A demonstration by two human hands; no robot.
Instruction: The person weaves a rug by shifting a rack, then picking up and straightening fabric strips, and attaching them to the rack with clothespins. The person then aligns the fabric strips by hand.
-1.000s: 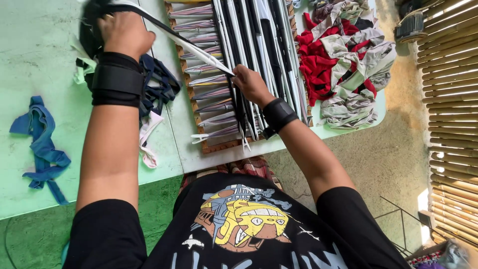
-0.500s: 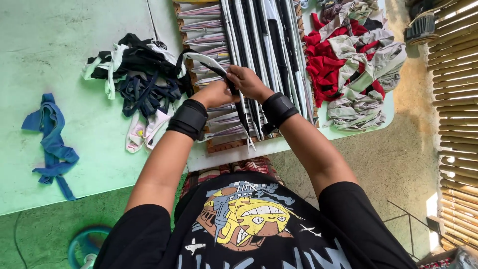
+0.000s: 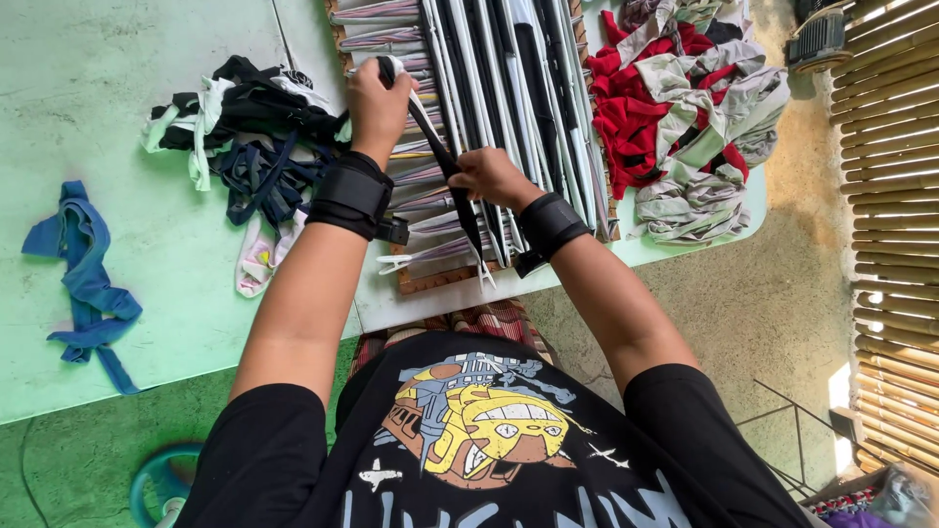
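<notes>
My left hand [image 3: 377,103] grips the upper end of a black fabric strip [image 3: 440,156]. My right hand [image 3: 489,178] pinches the same strip lower down, so it runs taut between the two hands. Both hands hover over a wooden weaving frame [image 3: 445,277] strung with black, white and grey fabric strips [image 3: 509,78]. The strip's lower end hangs toward the frame's near edge. Each wrist carries a black wrist band.
A heap of dark and white fabric strips [image 3: 249,127] lies left of the frame on the pale green table [image 3: 117,108]. A blue strip [image 3: 83,279] lies further left. Red and grey strips [image 3: 685,117] pile at the right. A bamboo wall [image 3: 895,244] stands at the far right.
My left hand came back from the far left pile with the black strip, met the right hand over the frame, and now both have spread apart, stretching the strip.
</notes>
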